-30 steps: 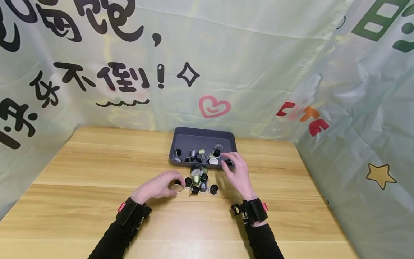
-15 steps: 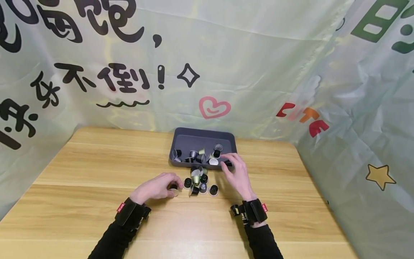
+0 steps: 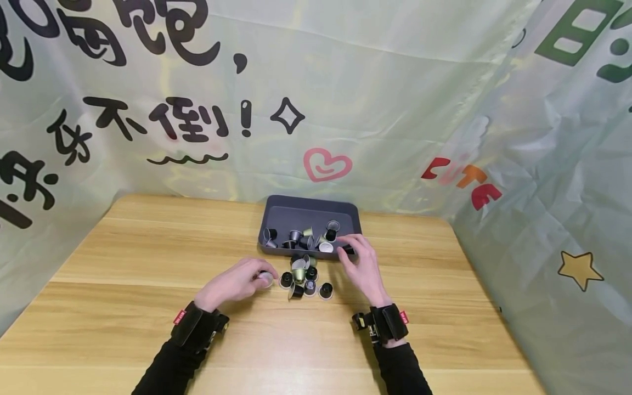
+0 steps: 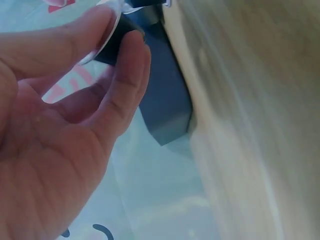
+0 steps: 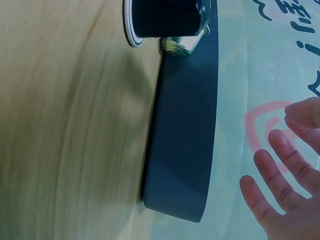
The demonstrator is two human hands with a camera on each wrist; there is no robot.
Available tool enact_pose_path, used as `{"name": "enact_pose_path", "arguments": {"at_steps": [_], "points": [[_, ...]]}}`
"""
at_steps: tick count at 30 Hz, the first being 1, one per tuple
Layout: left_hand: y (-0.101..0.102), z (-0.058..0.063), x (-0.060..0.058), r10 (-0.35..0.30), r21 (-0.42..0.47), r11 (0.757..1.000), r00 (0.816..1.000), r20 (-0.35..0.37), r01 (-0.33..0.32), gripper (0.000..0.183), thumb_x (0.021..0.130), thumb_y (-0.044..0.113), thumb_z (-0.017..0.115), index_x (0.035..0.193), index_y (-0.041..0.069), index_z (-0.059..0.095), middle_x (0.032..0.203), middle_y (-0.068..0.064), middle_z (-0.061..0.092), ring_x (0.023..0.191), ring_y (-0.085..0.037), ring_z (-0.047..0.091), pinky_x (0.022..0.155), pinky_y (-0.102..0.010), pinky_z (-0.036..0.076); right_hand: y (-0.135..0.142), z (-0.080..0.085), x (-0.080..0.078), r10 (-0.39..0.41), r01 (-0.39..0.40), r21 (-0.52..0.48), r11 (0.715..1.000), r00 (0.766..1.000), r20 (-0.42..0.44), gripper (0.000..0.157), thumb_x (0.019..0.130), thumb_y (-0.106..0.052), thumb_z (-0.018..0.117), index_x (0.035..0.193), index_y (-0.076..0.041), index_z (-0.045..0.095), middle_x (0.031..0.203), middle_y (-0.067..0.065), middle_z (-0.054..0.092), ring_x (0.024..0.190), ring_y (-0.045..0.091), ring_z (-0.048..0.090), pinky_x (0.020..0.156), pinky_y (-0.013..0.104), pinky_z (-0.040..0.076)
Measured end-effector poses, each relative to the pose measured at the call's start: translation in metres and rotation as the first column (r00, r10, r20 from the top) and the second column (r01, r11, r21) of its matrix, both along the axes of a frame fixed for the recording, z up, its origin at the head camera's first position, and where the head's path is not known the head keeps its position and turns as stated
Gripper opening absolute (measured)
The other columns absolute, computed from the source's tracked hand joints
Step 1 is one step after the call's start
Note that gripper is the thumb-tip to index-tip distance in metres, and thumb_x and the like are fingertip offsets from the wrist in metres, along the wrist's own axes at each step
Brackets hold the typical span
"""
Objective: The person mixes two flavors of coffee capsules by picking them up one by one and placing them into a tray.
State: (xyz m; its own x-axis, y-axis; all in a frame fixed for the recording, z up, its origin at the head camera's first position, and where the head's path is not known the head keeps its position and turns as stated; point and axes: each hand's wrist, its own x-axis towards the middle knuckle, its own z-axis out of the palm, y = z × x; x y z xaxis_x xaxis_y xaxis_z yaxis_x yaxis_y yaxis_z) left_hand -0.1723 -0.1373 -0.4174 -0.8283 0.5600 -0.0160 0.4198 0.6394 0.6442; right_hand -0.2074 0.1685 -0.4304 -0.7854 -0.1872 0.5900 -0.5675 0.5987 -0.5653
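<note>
My left hand (image 3: 236, 283) pinches a coffee capsule (image 3: 265, 278) between thumb and fingers, just left of a cluster on the table. In the left wrist view the capsule's body (image 4: 118, 40) looks dark, with a pale rim by the thumb. A dark tray (image 3: 308, 199) stands behind the cluster with several capsules along its near side. Over its front right corner hovers my right hand (image 3: 366, 270), fingers relaxed and holding nothing. A black capsule (image 3: 348, 249) lies in the tray beside those fingertips. The right wrist view shows the hand's fingers (image 5: 287, 187) spread apart.
Several loose capsules, among them a green one (image 3: 299, 273), bunch against the tray's front. One black capsule (image 3: 326, 290) stands a little apart at their right. A printed cloth (image 3: 395, 109) hangs behind and beside the wooden table (image 3: 306, 351).
My left hand has drawn slightly left and away from the cluster, lifting and tilting the capsule so its pale face shows. The right hand has stayed almost still.
</note>
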Motion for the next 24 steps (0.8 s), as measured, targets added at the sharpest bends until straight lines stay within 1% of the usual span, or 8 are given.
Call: {"name": "enact_pose_path", "arguments": {"at_steps": [1,3,7,8,13,17,20,24], "points": [[-0.0002,0.0009,0.0002,0.006,0.000,1.000,1.000,-0.010,-0.006,0.022,0.094,0.006,0.064,0.116,0.005,0.070,0.114,-0.009,0.073,0.095,-0.016,0.064,0.088,-0.037,0.058,-0.0001,0.0002,0.0002,0.001,-0.001,-0.001,1.000,1.000,0.000,0.023,0.088,-0.001,0.070,0.112,-0.001,0.072,0.109,0.013,0.070,0.103,0.030,0.066,0.097,0.047,0.053],[-0.0005,0.0028,0.0008,0.023,0.004,1.000,0.999,-0.027,-0.023,0.022,0.095,0.007,0.063,0.116,0.005,0.070,0.114,-0.010,0.073,0.097,-0.019,0.065,0.089,-0.039,0.058,-0.0002,0.0005,0.0003,0.002,-0.002,-0.002,1.000,1.000,0.001,0.023,0.088,0.000,0.070,0.111,-0.001,0.072,0.109,0.013,0.070,0.103,0.030,0.066,0.097,0.047,0.053],[-0.0002,0.0068,0.0027,0.061,0.014,0.998,0.996,-0.061,-0.061,0.024,0.096,0.010,0.062,0.119,0.006,0.069,0.121,-0.015,0.070,0.113,-0.031,0.065,0.100,-0.049,0.055,-0.0004,0.0005,0.0003,-0.001,0.001,-0.003,1.000,1.000,0.000,0.023,0.088,0.000,0.070,0.111,-0.001,0.072,0.109,0.013,0.071,0.104,0.030,0.066,0.097,0.047,0.053],[-0.0001,0.0077,0.0031,0.071,0.021,0.997,0.996,-0.062,-0.070,0.024,0.096,0.010,0.062,0.119,0.005,0.069,0.122,-0.015,0.070,0.113,-0.032,0.065,0.100,-0.050,0.055,-0.0005,0.0005,0.0003,-0.002,0.002,-0.002,1.000,1.000,0.001,0.023,0.088,0.000,0.070,0.111,-0.001,0.072,0.109,0.013,0.071,0.104,0.030,0.066,0.097,0.047,0.053],[-0.0001,0.0070,0.0013,0.107,0.081,0.992,0.985,-0.133,-0.097,0.023,0.095,0.008,0.064,0.117,0.005,0.069,0.118,-0.013,0.070,0.103,-0.026,0.067,0.090,-0.043,0.059,-0.0007,0.0009,0.0006,-0.005,0.005,-0.002,1.000,1.000,0.001,0.022,0.088,0.000,0.069,0.111,0.000,0.072,0.109,0.014,0.071,0.103,0.030,0.066,0.095,0.047,0.053],[0.0004,0.0067,0.0007,0.129,0.125,0.987,0.970,-0.206,-0.104,0.023,0.093,0.005,0.066,0.115,0.004,0.070,0.115,-0.013,0.072,0.102,-0.027,0.068,0.090,-0.044,0.058,-0.0007,0.0015,0.0014,-0.007,0.007,0.000,1.000,1.000,-0.002,0.022,0.089,-0.001,0.070,0.110,0.000,0.072,0.108,0.013,0.071,0.102,0.029,0.066,0.095,0.046,0.053],[0.0014,0.0075,0.0005,0.150,0.158,0.981,0.963,-0.224,-0.116,0.023,0.093,0.006,0.066,0.115,0.003,0.070,0.115,-0.013,0.073,0.103,-0.028,0.069,0.092,-0.047,0.058,-0.0007,0.0015,0.0016,-0.007,0.007,-0.001,1.000,1.000,-0.008,0.022,0.089,-0.001,0.070,0.110,-0.001,0.072,0.108,0.012,0.071,0.102,0.029,0.066,0.094,0.046,0.053],[0.0025,0.0081,-0.0005,0.169,0.210,0.970,0.959,-0.228,-0.122,0.025,0.094,0.008,0.066,0.118,0.003,0.069,0.118,-0.014,0.073,0.103,-0.028,0.070,0.093,-0.046,0.059,-0.0010,0.0006,0.0007,-0.003,0.003,-0.004,1.000,1.000,-0.024,0.022,0.088,-0.001,0.070,0.110,-0.002,0.073,0.108,0.012,0.071,0.102,0.028,0.067,0.094,0.045,0.053]]}}
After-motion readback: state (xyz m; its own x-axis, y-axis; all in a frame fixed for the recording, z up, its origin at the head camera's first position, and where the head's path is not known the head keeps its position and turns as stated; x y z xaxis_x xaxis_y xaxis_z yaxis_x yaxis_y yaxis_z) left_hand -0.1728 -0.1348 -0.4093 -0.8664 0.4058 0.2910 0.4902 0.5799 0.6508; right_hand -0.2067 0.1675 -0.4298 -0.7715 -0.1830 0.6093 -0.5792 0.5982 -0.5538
